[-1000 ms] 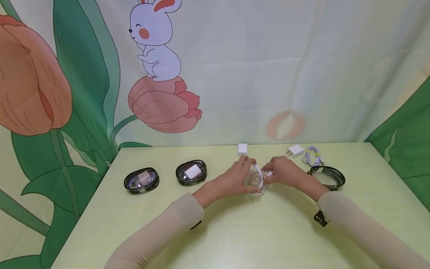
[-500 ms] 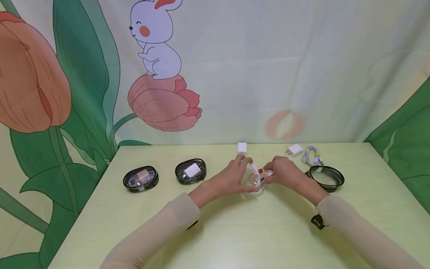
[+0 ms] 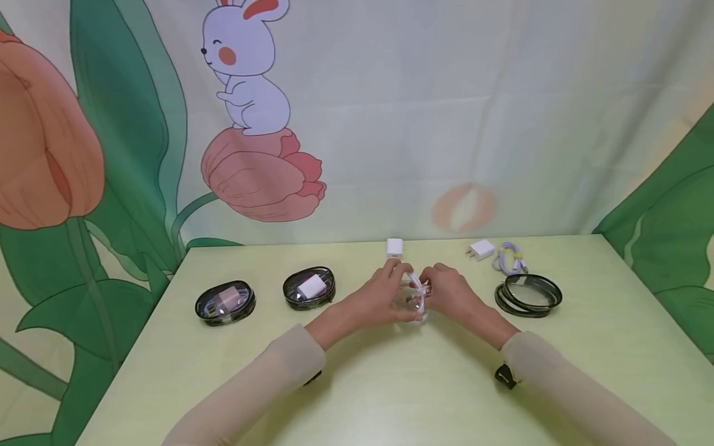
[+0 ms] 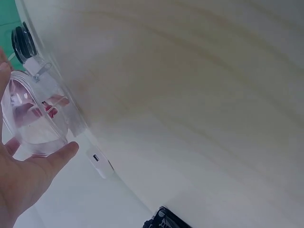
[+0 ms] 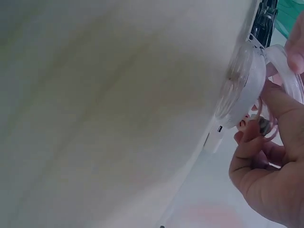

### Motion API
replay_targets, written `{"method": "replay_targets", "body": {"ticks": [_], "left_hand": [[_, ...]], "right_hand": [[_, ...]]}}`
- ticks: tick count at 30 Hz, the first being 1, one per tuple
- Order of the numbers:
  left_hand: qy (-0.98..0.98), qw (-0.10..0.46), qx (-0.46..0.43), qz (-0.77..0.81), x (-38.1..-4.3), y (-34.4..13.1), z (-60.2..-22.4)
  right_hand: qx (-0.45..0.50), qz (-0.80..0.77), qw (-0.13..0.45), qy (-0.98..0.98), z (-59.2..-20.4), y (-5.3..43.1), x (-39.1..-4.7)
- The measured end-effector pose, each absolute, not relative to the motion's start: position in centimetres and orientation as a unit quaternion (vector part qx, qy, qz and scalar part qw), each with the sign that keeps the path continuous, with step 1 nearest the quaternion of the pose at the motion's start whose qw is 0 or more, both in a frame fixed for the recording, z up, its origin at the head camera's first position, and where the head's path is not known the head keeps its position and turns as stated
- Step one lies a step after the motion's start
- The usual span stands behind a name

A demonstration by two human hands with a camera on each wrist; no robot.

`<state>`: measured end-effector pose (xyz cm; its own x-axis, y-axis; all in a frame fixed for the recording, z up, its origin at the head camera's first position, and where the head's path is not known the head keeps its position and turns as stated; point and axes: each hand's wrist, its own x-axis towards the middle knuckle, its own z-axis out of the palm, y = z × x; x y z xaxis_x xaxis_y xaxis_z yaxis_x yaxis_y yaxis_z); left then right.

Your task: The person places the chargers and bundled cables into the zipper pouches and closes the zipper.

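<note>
In the middle of the table my left hand grips a clear round case with a white zip rim, thumb below and fingers above. The case stands on edge with its lid apart from its body. My right hand pinches a coiled light cable with a red tie and a metal plug end. Its fingers reach into the case's mouth in the right wrist view. Part of the cable is hidden behind those fingers. A white charger block lies just behind the left fingertips.
Two black-rimmed clear cases with chargers inside lie on the left. At right sits an unzipped black-rimmed case. Behind it are a white plug charger and a coiled lilac cable. A printed curtain hangs at the table's back edge.
My right hand has moved in closer to the case with the cable, and less of the cable shows. The left hand keeps its hold. The head view has shifted slightly.
</note>
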<state>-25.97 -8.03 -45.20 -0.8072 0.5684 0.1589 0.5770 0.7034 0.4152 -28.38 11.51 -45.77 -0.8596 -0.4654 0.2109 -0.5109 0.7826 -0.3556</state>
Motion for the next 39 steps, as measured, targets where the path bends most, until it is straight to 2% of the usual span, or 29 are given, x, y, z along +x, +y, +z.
{"method": "replay_targets", "body": {"ticks": [5,11,14,24,33,39], "left_hand": [[-0.922,0.007,-0.308,-0.233,-25.9,-8.2,-45.1],[-0.923,0.011,-0.312,-0.226,-26.1,-8.2,-45.1],[-0.924,0.017,-0.313,-0.219,-26.2,-8.1,-45.1],[-0.917,0.016,-0.321,-0.236,-26.2,-8.1,-45.4],[-0.916,0.019,-0.321,-0.239,-26.2,-8.5,-45.5],[-0.916,0.024,-0.324,-0.236,-26.4,-8.4,-45.6]], "right_hand": [[0.290,0.212,0.042,-0.932,-45.9,11.8,-28.4],[0.331,0.264,-0.054,-0.904,-44.2,13.1,-28.4],[0.329,0.281,-0.078,-0.898,-43.6,13.6,-28.4],[0.314,0.282,-0.025,-0.906,-44.9,12.9,-28.5],[0.364,0.314,-0.083,-0.873,-44.4,13.4,-28.3],[0.380,0.293,-0.084,-0.873,-44.8,13.3,-28.3]]}}
